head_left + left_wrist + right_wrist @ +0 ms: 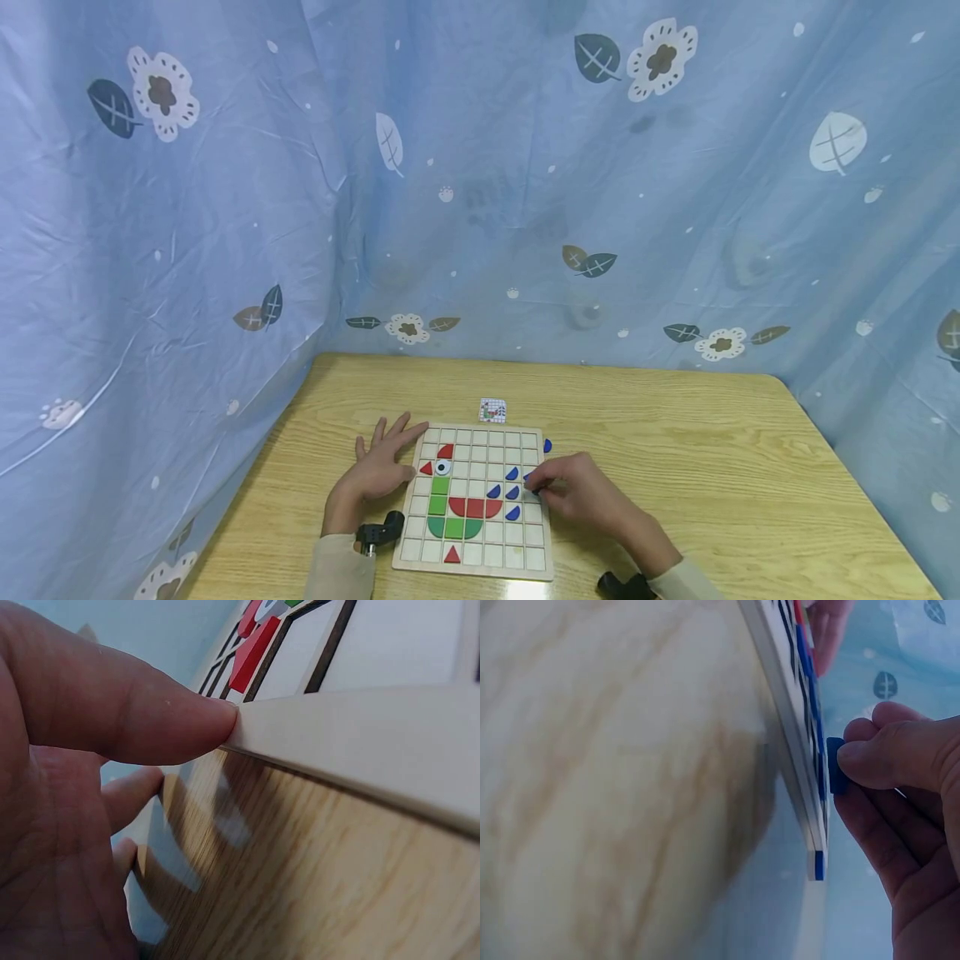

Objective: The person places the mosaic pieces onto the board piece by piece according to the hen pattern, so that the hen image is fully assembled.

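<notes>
A white gridded wooden board (498, 564) lies on the table with red, green and blue shapes set in its squares, among them a white eye tile (442, 467). My left hand (381, 472) is spread at the board's left edge, its thumb (172, 712) against the rim beside a red triangle (255, 656). Over the right-hand squares, my right hand (581, 492) pinches a blue piece (837, 765) between thumb and fingertips, close to the board's surface. Several blue pieces (512, 492) sit in squares just left of it.
A small picture card (492, 410) lies behind the board. A loose blue piece (547, 446) rests by the upper right edge. Around them is a wood-grain table (675, 450), with a blue patterned curtain (510, 208) behind and at the sides.
</notes>
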`<control>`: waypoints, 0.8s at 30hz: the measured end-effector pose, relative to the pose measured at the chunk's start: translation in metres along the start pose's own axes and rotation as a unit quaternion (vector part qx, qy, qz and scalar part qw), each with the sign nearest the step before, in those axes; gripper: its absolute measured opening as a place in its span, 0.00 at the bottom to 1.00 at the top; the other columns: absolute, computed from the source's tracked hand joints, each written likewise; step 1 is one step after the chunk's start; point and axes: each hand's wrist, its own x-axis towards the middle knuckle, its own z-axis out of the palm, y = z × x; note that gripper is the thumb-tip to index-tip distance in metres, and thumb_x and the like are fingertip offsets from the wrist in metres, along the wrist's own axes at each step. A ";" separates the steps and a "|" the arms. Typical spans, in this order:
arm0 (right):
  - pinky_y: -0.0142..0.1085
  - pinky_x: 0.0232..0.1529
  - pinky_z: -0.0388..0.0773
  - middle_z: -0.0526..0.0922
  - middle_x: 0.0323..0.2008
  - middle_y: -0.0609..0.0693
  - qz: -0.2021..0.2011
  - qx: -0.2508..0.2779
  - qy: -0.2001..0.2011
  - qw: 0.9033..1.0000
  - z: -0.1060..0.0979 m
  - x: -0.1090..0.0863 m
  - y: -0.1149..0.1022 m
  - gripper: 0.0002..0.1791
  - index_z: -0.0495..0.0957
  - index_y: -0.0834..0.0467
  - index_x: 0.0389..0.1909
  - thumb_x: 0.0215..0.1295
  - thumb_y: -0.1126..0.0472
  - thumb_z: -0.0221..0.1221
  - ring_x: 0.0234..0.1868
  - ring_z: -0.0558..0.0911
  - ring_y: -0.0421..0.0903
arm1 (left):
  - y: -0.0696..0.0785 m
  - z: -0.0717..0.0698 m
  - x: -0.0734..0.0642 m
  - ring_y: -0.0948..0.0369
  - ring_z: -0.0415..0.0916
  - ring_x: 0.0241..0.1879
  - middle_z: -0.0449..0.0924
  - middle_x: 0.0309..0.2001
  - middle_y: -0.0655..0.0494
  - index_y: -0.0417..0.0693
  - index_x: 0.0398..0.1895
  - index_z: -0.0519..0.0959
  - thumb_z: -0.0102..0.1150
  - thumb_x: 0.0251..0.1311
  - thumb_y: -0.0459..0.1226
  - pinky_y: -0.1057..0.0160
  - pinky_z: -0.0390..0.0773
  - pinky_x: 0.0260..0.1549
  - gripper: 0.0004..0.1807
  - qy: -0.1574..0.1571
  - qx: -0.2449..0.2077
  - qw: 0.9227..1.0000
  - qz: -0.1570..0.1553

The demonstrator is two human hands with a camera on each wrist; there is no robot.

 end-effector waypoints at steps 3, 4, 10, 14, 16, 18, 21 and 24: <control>0.32 0.46 0.89 0.95 0.39 0.46 -0.021 -0.003 -0.003 1.000 0.003 0.001 0.000 0.16 0.92 0.56 0.41 0.60 0.79 0.71 0.43 0.91 0.36 | -0.001 0.000 0.000 0.31 0.26 0.88 0.49 0.89 0.38 0.53 0.83 0.71 0.61 0.56 0.27 0.20 0.17 0.75 0.45 -0.001 -0.001 1.000 0.000; 0.32 0.46 0.89 0.95 0.39 0.46 -0.025 -0.004 -0.005 1.000 0.003 0.001 0.000 0.16 0.92 0.56 0.41 0.60 0.79 0.71 0.43 0.91 0.36 | -0.001 0.000 0.000 0.31 0.26 0.88 0.49 0.89 0.38 0.53 0.83 0.71 0.61 0.56 0.27 0.20 0.17 0.75 0.45 -0.001 -0.002 1.000 0.001; 0.33 0.48 0.89 0.95 0.41 0.42 -0.043 -0.019 -0.019 0.999 0.006 0.004 0.001 0.17 0.92 0.52 0.41 0.60 0.78 0.71 0.45 0.91 0.36 | -0.001 0.001 0.001 0.31 0.26 0.88 0.49 0.89 0.38 0.53 0.83 0.71 0.61 0.56 0.27 0.20 0.17 0.75 0.45 0.000 0.000 1.000 0.001; 0.33 0.48 0.89 0.95 0.41 0.42 -0.058 -0.031 -0.018 0.998 0.008 0.005 0.002 0.18 0.92 0.53 0.41 0.58 0.79 0.72 0.46 0.91 0.37 | -0.002 0.001 0.001 0.31 0.26 0.88 0.49 0.89 0.38 0.53 0.83 0.71 0.62 0.56 0.27 0.19 0.17 0.75 0.45 0.001 0.003 1.000 0.001; 0.32 0.48 0.89 0.95 0.42 0.42 -0.056 -0.032 -0.020 0.998 0.009 0.006 0.003 0.19 0.92 0.52 0.41 0.58 0.79 0.72 0.46 0.91 0.37 | -0.002 0.001 0.001 0.31 0.26 0.88 0.49 0.89 0.38 0.53 0.83 0.71 0.62 0.56 0.27 0.19 0.17 0.75 0.45 0.001 0.004 1.000 0.001; 0.32 0.48 0.88 0.95 0.42 0.42 -0.051 -0.030 -0.024 0.998 0.010 0.006 0.003 0.19 0.93 0.52 0.41 0.58 0.79 0.72 0.47 0.91 0.37 | -0.002 0.001 0.002 0.31 0.26 0.88 0.49 0.89 0.38 0.53 0.83 0.71 0.62 0.56 0.27 0.19 0.18 0.75 0.45 0.001 0.006 1.000 0.001; 0.33 0.49 0.89 0.95 0.42 0.42 -0.042 -0.025 -0.031 0.998 0.010 0.007 0.001 0.18 0.93 0.52 0.41 0.59 0.78 0.71 0.47 0.91 0.37 | -0.002 0.001 0.002 0.31 0.27 0.88 0.50 0.89 0.38 0.53 0.83 0.72 0.62 0.56 0.27 0.19 0.18 0.75 0.45 0.003 0.007 1.000 0.000; 0.34 0.50 0.89 0.95 0.42 0.43 -0.037 -0.020 -0.037 0.998 0.010 0.007 0.000 0.18 0.93 0.52 0.41 0.60 0.78 0.71 0.48 0.91 0.37 | -0.002 0.001 0.002 0.31 0.27 0.88 0.50 0.89 0.38 0.53 0.82 0.72 0.63 0.56 0.27 0.19 0.18 0.75 0.45 0.005 0.006 1.000 -0.001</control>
